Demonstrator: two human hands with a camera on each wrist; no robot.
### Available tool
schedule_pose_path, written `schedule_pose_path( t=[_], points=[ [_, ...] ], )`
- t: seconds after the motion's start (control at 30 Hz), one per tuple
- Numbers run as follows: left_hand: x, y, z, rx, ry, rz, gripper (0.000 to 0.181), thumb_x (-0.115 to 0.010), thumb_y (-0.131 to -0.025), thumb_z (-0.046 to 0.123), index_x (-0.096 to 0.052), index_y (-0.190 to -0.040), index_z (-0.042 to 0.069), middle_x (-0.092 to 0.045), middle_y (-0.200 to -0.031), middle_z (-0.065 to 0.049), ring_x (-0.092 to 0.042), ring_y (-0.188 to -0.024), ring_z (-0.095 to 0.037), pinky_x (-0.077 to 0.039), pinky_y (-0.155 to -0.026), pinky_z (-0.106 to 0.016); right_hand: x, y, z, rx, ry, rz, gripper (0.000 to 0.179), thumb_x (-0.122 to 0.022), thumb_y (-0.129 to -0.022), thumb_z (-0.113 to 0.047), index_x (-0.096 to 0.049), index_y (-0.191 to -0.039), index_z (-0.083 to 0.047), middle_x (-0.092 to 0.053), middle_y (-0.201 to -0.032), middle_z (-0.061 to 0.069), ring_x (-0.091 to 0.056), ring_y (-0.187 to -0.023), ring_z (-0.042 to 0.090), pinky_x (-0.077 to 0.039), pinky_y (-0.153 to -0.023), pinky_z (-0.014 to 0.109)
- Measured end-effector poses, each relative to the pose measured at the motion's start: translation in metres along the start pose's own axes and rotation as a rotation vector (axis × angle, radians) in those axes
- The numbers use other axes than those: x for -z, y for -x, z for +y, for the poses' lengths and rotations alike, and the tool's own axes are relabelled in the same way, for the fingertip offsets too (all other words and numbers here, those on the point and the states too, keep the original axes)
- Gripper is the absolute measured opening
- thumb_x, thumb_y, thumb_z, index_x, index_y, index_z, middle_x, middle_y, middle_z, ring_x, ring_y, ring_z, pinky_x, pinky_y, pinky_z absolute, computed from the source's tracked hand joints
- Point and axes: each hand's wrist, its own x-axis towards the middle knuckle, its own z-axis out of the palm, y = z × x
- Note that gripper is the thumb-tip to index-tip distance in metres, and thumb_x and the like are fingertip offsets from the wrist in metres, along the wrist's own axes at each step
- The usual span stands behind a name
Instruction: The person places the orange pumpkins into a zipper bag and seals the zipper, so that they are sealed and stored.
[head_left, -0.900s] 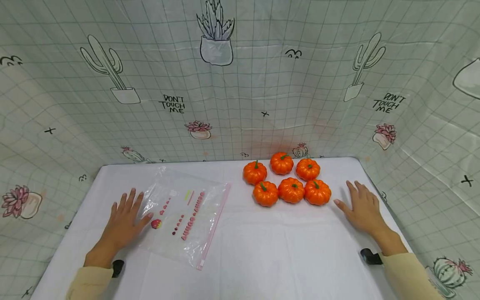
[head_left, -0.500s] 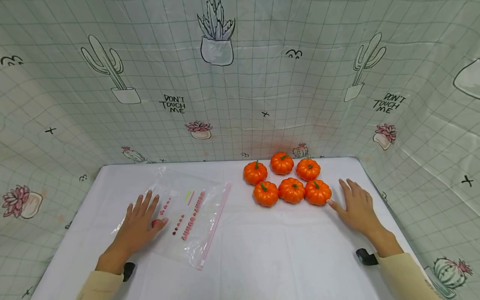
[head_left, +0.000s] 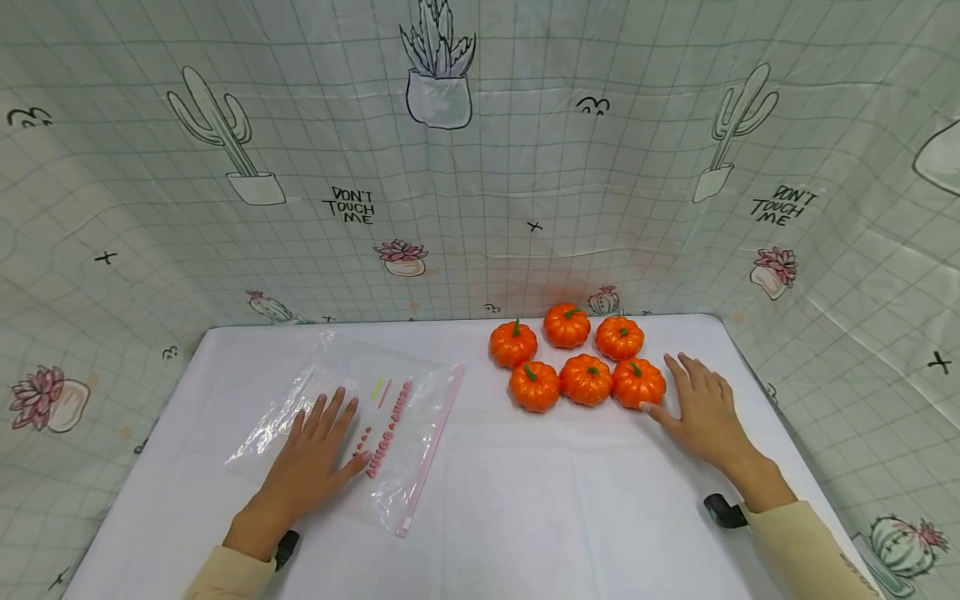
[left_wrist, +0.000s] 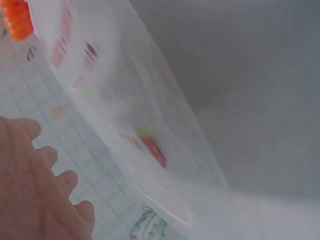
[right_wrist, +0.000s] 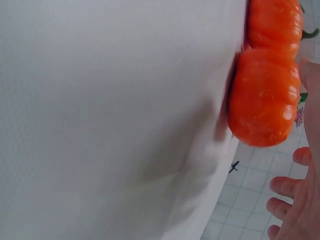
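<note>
Orange pumpkins (head_left: 587, 382), six with green stems, grouped in two rows toward the far right of a white-covered desk (head_left: 570, 500); flat at left, clear plastic bag (head_left: 412, 450) with pink seal and small printed figures; over its left part, left hand (head_left: 307, 462), fingers straight, spread and holding nothing; just beside the rightmost near pumpkin, right hand (head_left: 705, 417), fingers extended, empty, thumb contact unclear; behind, gridded cloth (head_left: 480, 183) with cactus drawings
</note>
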Motion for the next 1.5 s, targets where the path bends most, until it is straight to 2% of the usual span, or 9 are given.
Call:
schedule_pose_path(
  t=[0.23,0.53,0.73,0.87,1.1,1.5],
  points=[
    [-0.007,0.002,0.025,-0.034,-0.020,0.006,0.081,-0.071,-0.097,0.045,-0.044,-0.159,0.000,-0.034,-0.168,-0.024,-0.029,-0.155,-0.050,-0.024,-0.122,-0.069,-0.002,-0.002,-0.005,0.001,0.016,-0.017,0.093,-0.079,-0.092,-0.039,-0.033,-0.159,0.008,-0.030,-0.159,0.038,-0.027,-0.145,0.059,-0.018,-0.116,0.077],
    [-0.020,0.005,0.048,-0.061,0.020,-0.037,0.083,-0.071,-0.096,0.050,-0.045,-0.159,0.003,-0.036,-0.169,-0.019,-0.031,-0.155,-0.046,-0.023,-0.123,-0.066,-0.006,-0.001,-0.006,0.012,0.026,-0.009,0.093,-0.080,-0.091,-0.037,-0.034,-0.158,0.007,-0.032,-0.158,0.037,-0.029,-0.144,0.058,-0.019,-0.116,0.076],
    [-0.030,0.005,0.058,-0.076,0.001,-0.071,0.084,-0.071,-0.095,0.051,-0.044,-0.160,0.004,-0.035,-0.169,-0.019,-0.031,-0.156,-0.045,-0.022,-0.125,-0.063,-0.009,-0.001,-0.008,0.009,0.016,-0.012,0.094,-0.081,-0.090,-0.038,-0.034,-0.158,0.005,-0.032,-0.158,0.037,-0.029,-0.145,0.058,-0.019,-0.116,0.076],
    [-0.031,0.006,0.066,-0.068,-0.002,-0.111,0.084,-0.070,-0.096,0.052,-0.043,-0.161,0.005,-0.034,-0.170,-0.017,-0.029,-0.158,-0.043,-0.020,-0.127,-0.060,-0.010,-0.002,-0.010,0.005,0.012,-0.015,0.094,-0.081,-0.090,-0.039,-0.034,-0.158,0.005,-0.032,-0.158,0.037,-0.029,-0.145,0.058,-0.019,-0.116,0.077],
    [-0.033,0.009,0.076,-0.070,0.039,-0.151,0.083,-0.070,-0.097,0.050,-0.042,-0.161,0.006,-0.034,-0.171,-0.015,-0.030,-0.157,-0.043,-0.024,-0.125,-0.061,-0.012,-0.003,-0.011,0.005,0.007,-0.016,0.094,-0.081,-0.090,-0.038,-0.034,-0.158,0.005,-0.032,-0.158,0.037,-0.029,-0.144,0.058,-0.019,-0.116,0.077],
    [-0.041,0.012,0.081,-0.076,-0.026,-0.158,0.081,-0.076,-0.094,0.044,-0.045,-0.160,0.007,-0.037,-0.169,-0.015,-0.037,-0.153,-0.043,-0.036,-0.120,-0.058,-0.016,-0.003,-0.012,0.036,0.001,0.011,0.093,-0.083,-0.088,-0.035,-0.035,-0.157,0.007,-0.035,-0.155,0.038,-0.032,-0.142,0.057,-0.022,-0.114,0.077]
  ],
)
